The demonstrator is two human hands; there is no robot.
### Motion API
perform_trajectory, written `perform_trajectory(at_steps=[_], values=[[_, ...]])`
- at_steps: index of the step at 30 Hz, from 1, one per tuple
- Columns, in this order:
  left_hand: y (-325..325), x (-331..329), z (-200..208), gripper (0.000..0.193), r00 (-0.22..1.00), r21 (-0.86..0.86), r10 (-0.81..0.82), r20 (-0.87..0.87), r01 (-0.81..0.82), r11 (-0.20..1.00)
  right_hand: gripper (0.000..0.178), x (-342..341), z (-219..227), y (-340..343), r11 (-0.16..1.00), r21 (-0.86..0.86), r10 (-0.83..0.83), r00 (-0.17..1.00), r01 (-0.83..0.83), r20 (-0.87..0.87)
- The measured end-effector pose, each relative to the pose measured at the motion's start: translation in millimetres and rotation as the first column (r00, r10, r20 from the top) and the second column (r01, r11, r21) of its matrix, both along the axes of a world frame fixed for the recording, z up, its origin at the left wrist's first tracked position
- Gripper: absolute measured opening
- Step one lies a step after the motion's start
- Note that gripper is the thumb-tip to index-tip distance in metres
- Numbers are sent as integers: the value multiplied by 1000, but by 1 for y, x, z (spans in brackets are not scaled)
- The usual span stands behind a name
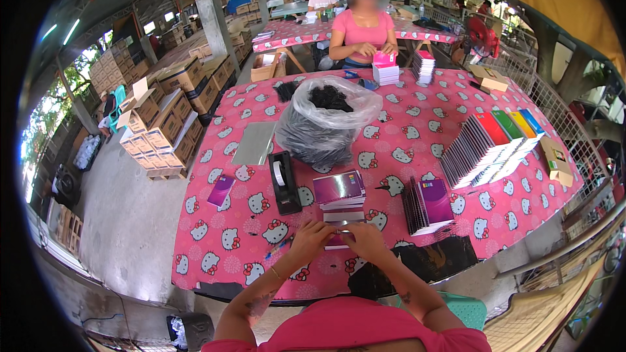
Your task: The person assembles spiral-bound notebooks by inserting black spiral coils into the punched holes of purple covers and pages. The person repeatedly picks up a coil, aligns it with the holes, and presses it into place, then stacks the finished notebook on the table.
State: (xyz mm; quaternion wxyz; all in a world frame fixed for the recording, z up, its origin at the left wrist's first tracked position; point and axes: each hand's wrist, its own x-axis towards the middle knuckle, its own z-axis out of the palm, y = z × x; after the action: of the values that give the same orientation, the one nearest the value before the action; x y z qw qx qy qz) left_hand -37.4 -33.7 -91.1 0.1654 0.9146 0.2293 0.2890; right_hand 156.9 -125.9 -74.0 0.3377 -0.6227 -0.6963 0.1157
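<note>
A small purple notebook lies on the pink table in front of me. My left hand is closed at its left side with the fingers bent. At its right side my right hand is closed too, and the fingertips of both hands nearly meet over a pale, narrow spot I cannot make out. Just beyond stands a stack of purple notebooks. A black tape dispenser is left of that stack, and a blue pen lies beside my left hand.
A big clear plastic bag of black strips stands mid-table. More purple notebooks are on the right, with coloured notebook rows beyond. A single purple notebook lies left. Across the table a person handles pink notebooks.
</note>
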Motion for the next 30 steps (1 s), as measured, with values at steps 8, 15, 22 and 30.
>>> perform_trajectory(at_steps=[8,15,22,30], values=[[3,13,-11,31,999,148,-34,-39,40,988,42,53,-69,-6,976,-65,108,718,-209,-688],[-12,28,-29,62,941,351,245,-235,-153,924,28,30,-69,2,980,-107,21,627,-166,-779],[-18,47,-17,78,927,282,302,-225,-235,930,35,30,-78,0,987,-85,32,677,-139,-736],[-13,52,-34,82,954,240,212,-214,-159,958,33,26,-88,4,981,-156,-47,646,-112,-762]])
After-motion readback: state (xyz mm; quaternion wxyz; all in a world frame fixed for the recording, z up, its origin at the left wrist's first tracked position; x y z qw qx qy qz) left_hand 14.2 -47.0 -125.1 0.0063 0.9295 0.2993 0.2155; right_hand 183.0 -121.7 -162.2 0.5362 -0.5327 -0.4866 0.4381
